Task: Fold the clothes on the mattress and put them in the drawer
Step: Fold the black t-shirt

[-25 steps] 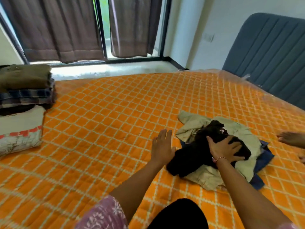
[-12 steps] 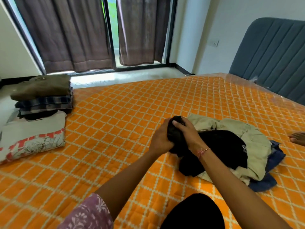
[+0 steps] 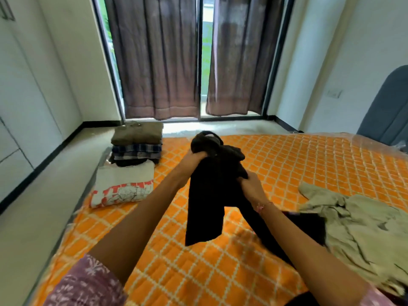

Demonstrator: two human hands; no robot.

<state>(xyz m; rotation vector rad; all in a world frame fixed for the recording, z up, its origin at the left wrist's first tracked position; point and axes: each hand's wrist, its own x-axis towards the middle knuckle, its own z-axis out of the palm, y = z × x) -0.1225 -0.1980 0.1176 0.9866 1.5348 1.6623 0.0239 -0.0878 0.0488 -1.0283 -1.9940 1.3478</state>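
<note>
A black garment (image 3: 207, 202) is held up above the orange mattress (image 3: 287, 164), bunched at its top in the left hand (image 3: 194, 159) and gripped lower by the right hand (image 3: 251, 184). It is judged light, limp and prone to sagging; it is best taken at two corners of one hem

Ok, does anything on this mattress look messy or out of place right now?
Only the unfolded beige garment, crumpled at the mattress's right side. The folded stack and white printed shirt sit neatly at the left edge. Both hands hold the black garment up.
</note>
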